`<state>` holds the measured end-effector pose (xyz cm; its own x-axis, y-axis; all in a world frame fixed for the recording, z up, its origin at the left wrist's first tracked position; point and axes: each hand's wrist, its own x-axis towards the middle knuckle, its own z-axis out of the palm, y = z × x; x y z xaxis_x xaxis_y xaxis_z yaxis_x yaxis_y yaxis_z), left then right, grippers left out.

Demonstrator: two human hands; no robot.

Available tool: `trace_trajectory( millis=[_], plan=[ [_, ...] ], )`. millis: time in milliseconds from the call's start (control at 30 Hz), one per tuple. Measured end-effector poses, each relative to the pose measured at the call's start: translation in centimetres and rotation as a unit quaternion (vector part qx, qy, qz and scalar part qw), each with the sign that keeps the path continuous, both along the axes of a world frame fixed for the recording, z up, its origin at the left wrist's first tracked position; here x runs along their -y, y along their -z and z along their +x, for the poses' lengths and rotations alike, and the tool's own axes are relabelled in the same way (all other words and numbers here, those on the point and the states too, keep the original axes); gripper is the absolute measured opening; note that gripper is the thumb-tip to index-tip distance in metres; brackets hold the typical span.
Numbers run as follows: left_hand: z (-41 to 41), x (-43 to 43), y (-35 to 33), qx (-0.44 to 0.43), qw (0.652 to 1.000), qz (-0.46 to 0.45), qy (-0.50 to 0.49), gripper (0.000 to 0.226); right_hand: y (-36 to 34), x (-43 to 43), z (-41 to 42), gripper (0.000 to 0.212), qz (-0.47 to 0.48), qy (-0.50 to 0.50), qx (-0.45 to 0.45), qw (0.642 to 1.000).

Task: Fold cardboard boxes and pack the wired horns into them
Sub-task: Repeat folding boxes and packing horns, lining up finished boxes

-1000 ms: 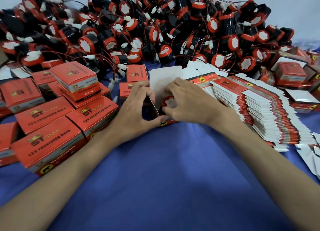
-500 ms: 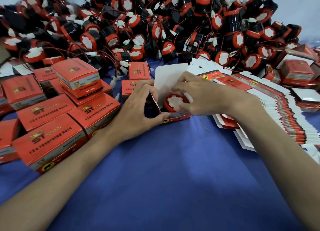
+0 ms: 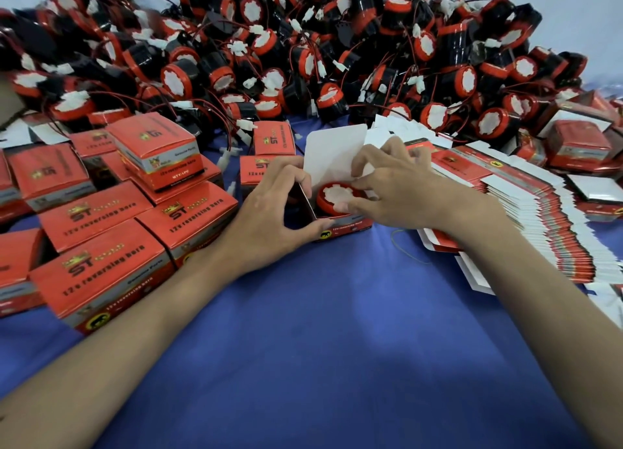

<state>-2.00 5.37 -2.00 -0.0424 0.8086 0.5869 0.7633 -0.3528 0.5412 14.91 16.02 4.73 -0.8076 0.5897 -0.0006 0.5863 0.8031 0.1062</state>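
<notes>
An open red cardboard box (image 3: pixel 347 225) stands on the blue cloth at the centre, its white lid flap (image 3: pixel 332 153) raised at the back. A red horn (image 3: pixel 337 197) with a white face sits inside it. My left hand (image 3: pixel 269 212) grips the box's left wall between thumb and fingers. My right hand (image 3: pixel 401 192) lies over the box's right side, fingers curled on the horn and the right flap. The horn's wire is hidden.
A big heap of red and black wired horns (image 3: pixel 303 54) fills the back. Several closed red boxes (image 3: pixel 111 246) are stacked at the left. A long row of flat unfolded boxes (image 3: pixel 546 226) lies at the right. Blue cloth (image 3: pixel 320 347) covers the front.
The horn has settled lower into the box. My right hand shifted from covering the horn to its right side, so the white face shows. My left hand keeps its grip.
</notes>
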Motion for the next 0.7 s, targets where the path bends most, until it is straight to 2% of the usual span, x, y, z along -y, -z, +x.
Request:
trace_trajectory(
  millis=[100, 167, 200, 267, 333, 367, 433, 567, 700],
  plan=[
    [-0.1, -0.1, 0.1, -0.011, 1.000, -0.003, -0.002, 0.039, 0.7, -0.5, 0.4, 0.060, -0.059, -0.004, -0.041, 0.997],
    [-0.1, -0.1, 0.1, -0.015, 1.000, -0.013, -0.007, 0.044, 1.6, -0.5, 0.6, 0.051, -0.093, -0.018, -0.134, 0.986],
    [-0.2, -0.1, 0.1, -0.017, 1.000, -0.019, -0.009, 0.050, 2.2, 0.0, 0.7, 0.049, -0.102, -0.017, -0.207, 0.973],
    [-0.1, -0.1, 0.2, -0.035, 0.999, -0.028, -0.004, 0.063, 3.6, 0.9, 0.8, 0.066, -0.122, 0.018, -0.368, 0.922],
    [-0.2, -0.3, 0.3, -0.045, 0.998, -0.037, 0.005, 0.071, 4.7, 1.5, 0.8, 0.082, -0.154, 0.047, -0.462, 0.872],
    [-0.1, -0.3, 0.4, -0.040, 0.998, -0.044, 0.007, 0.070, 5.1, 1.8, 0.8, 0.079, -0.168, 0.051, -0.486, 0.856],
    [-0.1, -0.5, 0.4, -0.026, 0.998, -0.053, 0.007, 0.062, 5.6, 2.4, 0.7, 0.062, -0.160, 0.040, -0.511, 0.844],
    [-0.1, -0.6, 0.5, -0.033, 0.997, -0.065, 0.014, 0.052, 6.3, 3.9, 0.5, 0.026, -0.083, -0.004, -0.494, 0.866],
    [0.1, -0.7, 0.5, -0.047, 0.994, -0.097, -0.004, 0.048, 6.2, 4.3, 0.3, 0.026, -0.105, -0.014, -0.488, 0.867]
  ],
)
